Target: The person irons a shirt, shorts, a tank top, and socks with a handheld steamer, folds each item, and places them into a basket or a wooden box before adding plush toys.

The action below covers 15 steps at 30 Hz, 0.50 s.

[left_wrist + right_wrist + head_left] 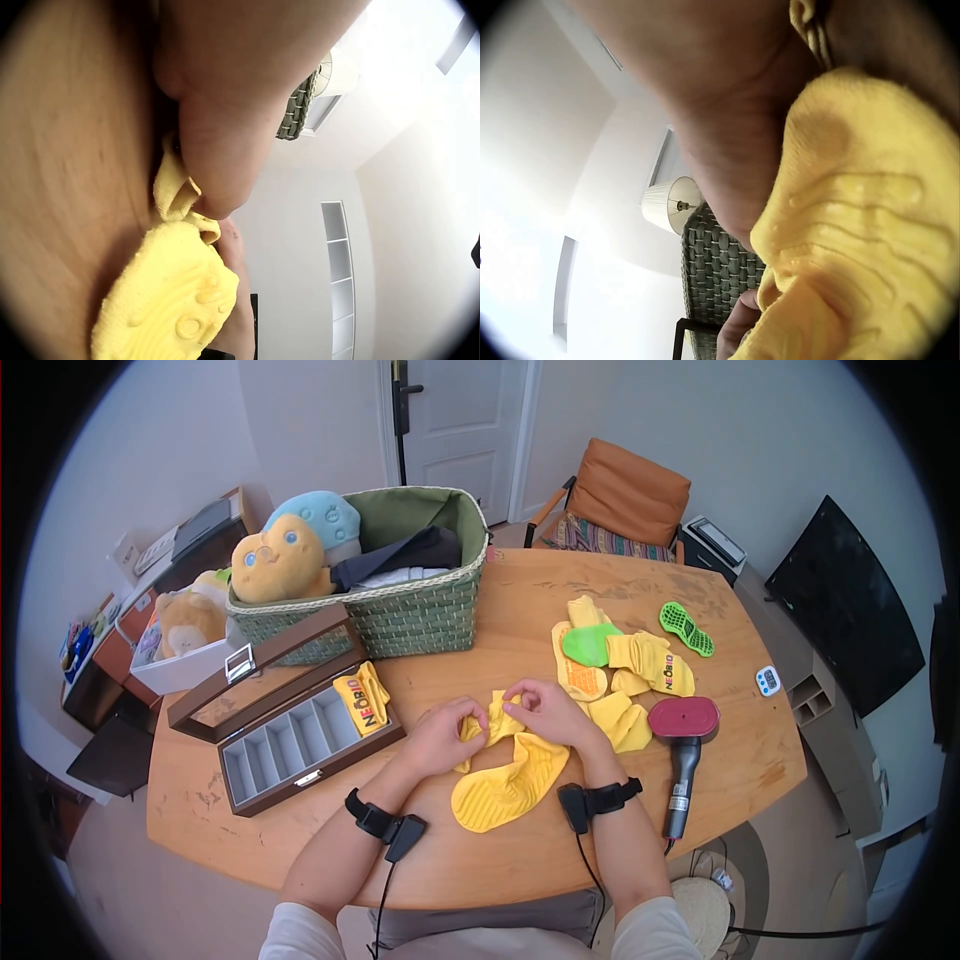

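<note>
Both hands pinch a crumpled yellow sock [505,725] at the middle of the table: the left hand [447,736] at its left side, the right hand [550,712] at its upper right. Just below lies a second yellow sock [500,790] with raised ridges, its upper end close to the hands. In the left wrist view, yellow fabric [174,187] shows at the fingers of the left hand [232,112]. The ridged yellow fabric [870,187] fills much of the right wrist view beside the right hand [720,127]; its fingertips are hidden there.
An open brown compartment box [300,785] at left holds a folded yellow sock [362,700]. Behind it stands a green woven basket [420,615] with plush toys. To the right are several loose socks [655,663], a red-headed handheld appliance [683,760] and a small timer [767,681].
</note>
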Motion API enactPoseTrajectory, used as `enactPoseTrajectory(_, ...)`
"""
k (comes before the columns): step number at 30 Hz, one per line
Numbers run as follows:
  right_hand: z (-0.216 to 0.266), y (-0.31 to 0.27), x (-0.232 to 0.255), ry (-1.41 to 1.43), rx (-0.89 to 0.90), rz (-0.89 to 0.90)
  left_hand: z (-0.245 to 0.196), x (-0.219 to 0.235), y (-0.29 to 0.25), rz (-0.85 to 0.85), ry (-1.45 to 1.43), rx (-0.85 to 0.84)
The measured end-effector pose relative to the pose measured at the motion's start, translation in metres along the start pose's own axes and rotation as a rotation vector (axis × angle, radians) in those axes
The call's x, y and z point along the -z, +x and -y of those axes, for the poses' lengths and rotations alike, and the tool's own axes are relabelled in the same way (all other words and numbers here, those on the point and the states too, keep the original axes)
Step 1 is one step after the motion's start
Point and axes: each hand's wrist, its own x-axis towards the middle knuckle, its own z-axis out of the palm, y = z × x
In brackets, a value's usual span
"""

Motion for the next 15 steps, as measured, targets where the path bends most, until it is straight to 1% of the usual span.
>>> enactPoseTrajectory(1, 0.0, 0.0002, 0.0, -0.011, -0.025, 0.007, -0.0002, 0.0001, 0.0, 0.0, 0.002, 0.0)
enactPoseTrajectory(15, -0.0036, 0.0023, -0.0005, -0.027, -0.017, -0.012, 0.0, -0.0003, 0.0002, -0.001, 0.006, -0.004)
